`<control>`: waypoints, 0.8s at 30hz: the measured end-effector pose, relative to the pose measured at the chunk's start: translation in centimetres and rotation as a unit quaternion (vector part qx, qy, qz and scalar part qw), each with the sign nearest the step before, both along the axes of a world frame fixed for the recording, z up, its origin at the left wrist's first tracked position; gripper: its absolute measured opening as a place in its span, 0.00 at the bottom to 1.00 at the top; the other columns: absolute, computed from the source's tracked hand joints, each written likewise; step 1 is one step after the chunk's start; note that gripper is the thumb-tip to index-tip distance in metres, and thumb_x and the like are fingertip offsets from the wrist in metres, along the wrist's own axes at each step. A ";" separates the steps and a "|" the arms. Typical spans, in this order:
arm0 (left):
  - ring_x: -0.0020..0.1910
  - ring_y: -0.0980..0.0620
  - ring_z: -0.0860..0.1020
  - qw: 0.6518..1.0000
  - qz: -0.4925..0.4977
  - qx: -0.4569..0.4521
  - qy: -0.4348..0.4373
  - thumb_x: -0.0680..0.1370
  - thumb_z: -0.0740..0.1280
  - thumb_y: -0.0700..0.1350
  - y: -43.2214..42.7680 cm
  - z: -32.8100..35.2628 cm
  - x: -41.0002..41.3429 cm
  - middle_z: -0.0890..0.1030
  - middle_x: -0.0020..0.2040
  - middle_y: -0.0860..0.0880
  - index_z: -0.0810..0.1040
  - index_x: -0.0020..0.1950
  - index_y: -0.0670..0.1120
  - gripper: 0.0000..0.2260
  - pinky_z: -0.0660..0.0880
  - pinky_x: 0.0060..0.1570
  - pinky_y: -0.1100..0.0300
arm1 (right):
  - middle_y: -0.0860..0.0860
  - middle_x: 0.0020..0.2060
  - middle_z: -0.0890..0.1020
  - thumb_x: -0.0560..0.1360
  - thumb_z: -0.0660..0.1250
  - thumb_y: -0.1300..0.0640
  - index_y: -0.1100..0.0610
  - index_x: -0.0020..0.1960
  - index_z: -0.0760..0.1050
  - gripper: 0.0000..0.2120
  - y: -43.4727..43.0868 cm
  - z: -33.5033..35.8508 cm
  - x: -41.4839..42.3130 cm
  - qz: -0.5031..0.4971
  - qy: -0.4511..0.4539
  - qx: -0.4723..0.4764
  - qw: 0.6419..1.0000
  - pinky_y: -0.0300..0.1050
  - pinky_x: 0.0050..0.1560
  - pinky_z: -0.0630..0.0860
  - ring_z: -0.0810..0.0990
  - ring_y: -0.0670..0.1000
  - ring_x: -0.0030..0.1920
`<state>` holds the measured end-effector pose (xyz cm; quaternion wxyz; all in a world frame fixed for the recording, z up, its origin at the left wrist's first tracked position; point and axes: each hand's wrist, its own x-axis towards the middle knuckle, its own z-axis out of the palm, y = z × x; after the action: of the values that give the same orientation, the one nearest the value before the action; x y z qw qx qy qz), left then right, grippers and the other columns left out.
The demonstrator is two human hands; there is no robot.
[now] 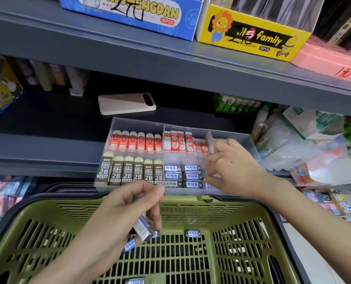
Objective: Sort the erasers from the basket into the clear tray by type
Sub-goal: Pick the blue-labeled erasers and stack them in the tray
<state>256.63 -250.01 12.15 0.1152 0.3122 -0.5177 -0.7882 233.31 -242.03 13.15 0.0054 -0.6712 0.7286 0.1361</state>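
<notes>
Lifting blue erasers (142, 230) out of the basket (191, 208) in the left hand (117, 218) – fingers closed on them – right hand (232, 169) pinching something unclear over the tray (137, 124), blue section likely needing them next.

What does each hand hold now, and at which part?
The left hand pinches blue erasers at their upper ends, over the basket. Whether the right hand, at the tray, holds anything cannot be told.

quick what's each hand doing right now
Left hand: closed on blue-label erasers above the basket.
Right hand: over the clear tray, fingers curled; any hold cannot be told.
</notes>
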 end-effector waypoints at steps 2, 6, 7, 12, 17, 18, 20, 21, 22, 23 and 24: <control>0.26 0.50 0.72 1.000 0.009 0.017 -0.004 0.62 0.70 0.56 0.0 0.2 -0.2 0.73 0.28 0.46 0.79 0.34 0.44 0.15 0.63 0.25 0.62 | 0.38 0.51 0.78 0.78 0.57 0.44 0.45 0.52 0.80 0.14 0.3 0.2 -0.2 -0.002 -0.024 -0.011 1.000 0.45 0.54 0.58 0.66 0.49 0.53; 0.25 0.52 0.72 0.999 0.021 0.029 -0.003 0.62 0.69 0.57 -0.3 0.9 -0.7 0.72 0.28 0.47 0.80 0.32 0.46 0.14 0.62 0.26 0.61 | 0.43 0.47 0.81 0.77 0.63 0.51 0.45 0.56 0.80 0.10 0.7 0.5 0.0 -0.051 -0.107 -0.111 0.987 0.46 0.53 0.63 0.71 0.52 0.51; 0.25 0.52 0.72 0.999 0.025 0.025 -0.002 0.63 0.68 0.57 -0.4 1.1 -0.8 0.72 0.28 0.47 0.80 0.32 0.46 0.14 0.62 0.27 0.60 | 0.46 0.45 0.79 0.77 0.64 0.52 0.44 0.57 0.79 0.11 0.8 0.4 0.1 -0.064 -0.115 -0.121 0.984 0.48 0.54 0.64 0.71 0.53 0.50; 0.26 0.52 0.73 0.999 0.050 0.015 0.007 0.65 0.67 0.57 -0.8 1.2 -1.3 0.72 0.28 0.47 0.80 0.33 0.46 0.14 0.61 0.27 0.61 | 0.51 0.27 0.73 0.65 0.74 0.58 0.48 0.42 0.83 0.09 0.6 -0.5 1.5 -0.009 0.002 -0.137 0.991 0.47 0.37 0.50 0.45 0.47 0.37; 0.26 0.52 0.73 0.998 0.054 0.023 0.009 0.68 0.66 0.55 -0.6 0.9 -1.4 0.72 0.29 0.47 0.80 0.34 0.45 0.14 0.61 0.24 0.62 | 0.51 0.31 0.73 0.69 0.73 0.56 0.48 0.51 0.82 0.11 0.3 -0.8 1.7 -0.014 -0.023 -0.148 0.989 0.42 0.40 0.59 0.51 0.46 0.38; 0.25 0.52 0.72 0.998 0.059 0.029 0.009 0.69 0.66 0.55 -0.6 0.9 -1.4 0.72 0.29 0.47 0.80 0.34 0.44 0.14 0.61 0.24 0.62 | 0.51 0.36 0.73 0.74 0.68 0.53 0.47 0.57 0.80 0.12 0.3 -0.7 1.7 -0.047 -0.059 -0.145 0.987 0.43 0.43 0.57 0.57 0.49 0.40; 0.25 0.52 0.71 0.996 0.072 0.049 0.009 0.70 0.65 0.54 -0.5 1.0 -1.5 0.71 0.28 0.47 0.80 0.34 0.44 0.14 0.60 0.22 0.62 | 0.46 0.40 0.76 0.78 0.62 0.51 0.47 0.62 0.76 0.14 0.7 -0.4 1.9 -0.085 -0.145 -0.182 0.969 0.44 0.47 0.58 0.65 0.51 0.45; 0.24 0.52 0.71 0.995 0.080 0.060 0.007 0.71 0.65 0.53 -0.5 1.0 -1.6 0.70 0.28 0.47 0.80 0.33 0.44 0.14 0.60 0.21 0.63 | 0.42 0.40 0.77 0.77 0.63 0.51 0.48 0.60 0.78 0.13 0.9 0.0 2.5 -0.095 -0.200 -0.220 0.950 0.45 0.51 0.60 0.68 0.48 0.47; 0.24 0.53 0.70 0.994 0.086 0.069 0.004 0.71 0.65 0.53 -0.4 1.2 -1.7 0.70 0.27 0.48 0.80 0.33 0.44 0.15 0.61 0.20 0.64 | 0.39 0.38 0.78 0.76 0.65 0.51 0.49 0.57 0.80 0.11 1.1 0.6 3.3 -0.107 -0.270 -0.248 0.924 0.46 0.54 0.64 0.70 0.45 0.48; 0.24 0.53 0.70 0.993 0.092 0.076 0.002 0.71 0.65 0.54 -0.3 1.3 -1.9 0.70 0.27 0.48 0.81 0.32 0.44 0.15 0.61 0.19 0.65 | 0.37 0.38 0.78 0.75 0.66 0.50 0.47 0.53 0.81 0.09 1.4 1.1 4.2 -0.117 -0.343 -0.256 0.896 0.46 0.55 0.67 0.73 0.42 0.48; 0.24 0.54 0.70 0.992 0.101 0.082 -0.002 0.71 0.65 0.55 -0.2 1.4 -2.1 0.70 0.26 0.48 0.81 0.32 0.44 0.16 0.62 0.19 0.65 | 0.38 0.39 0.80 0.74 0.66 0.46 0.45 0.50 0.81 0.08 1.6 1.7 5.2 -0.117 -0.401 -0.247 0.874 0.45 0.55 0.70 0.74 0.41 0.48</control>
<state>254.53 -250.24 13.55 0.1675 0.3725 -0.4177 -0.8116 238.48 -240.44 14.83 0.1475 -0.5577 0.7468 -0.3309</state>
